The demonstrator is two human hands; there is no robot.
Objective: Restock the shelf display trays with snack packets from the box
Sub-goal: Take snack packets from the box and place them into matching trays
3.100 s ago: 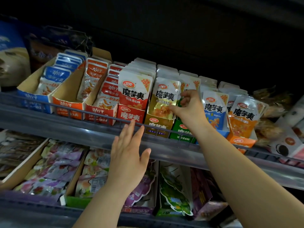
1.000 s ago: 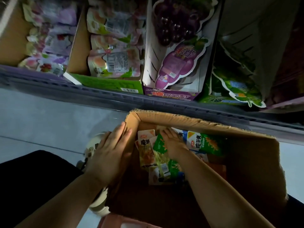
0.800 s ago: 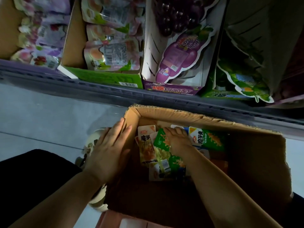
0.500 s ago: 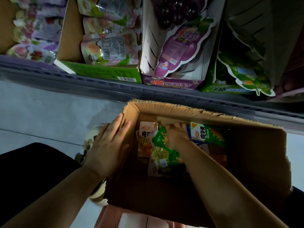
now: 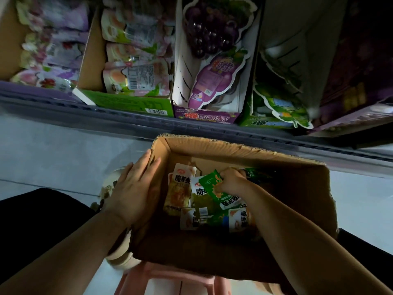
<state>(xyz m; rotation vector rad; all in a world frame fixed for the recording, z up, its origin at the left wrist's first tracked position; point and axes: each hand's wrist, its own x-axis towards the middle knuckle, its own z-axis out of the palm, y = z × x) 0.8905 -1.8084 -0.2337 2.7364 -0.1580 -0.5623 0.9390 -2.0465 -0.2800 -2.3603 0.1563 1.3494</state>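
An open cardboard box (image 5: 244,149) stands on a pink stool below the shelf. Several snack packets lie inside it, among them a yellow packet (image 5: 178,192) at the left. My right hand (image 5: 231,181) is down in the box, its fingers curled round green packets (image 5: 210,184). My left hand (image 5: 133,192) lies flat with straight fingers against the box's left wall. The shelf display trays (image 5: 127,103) above hold other pouches.
A purple grape tray (image 5: 205,117) and a green tray (image 5: 263,122) sit at the shelf's front rail (image 5: 63,107). The pink stool (image 5: 165,279) carries the box. Pale floor shows at left and right. A shoe (image 5: 110,184) lies beside my left hand.
My view dropped from the upper shelf to the box. In the last second my right hand closed round the green packets and gathered them; my left hand stayed on the box wall.
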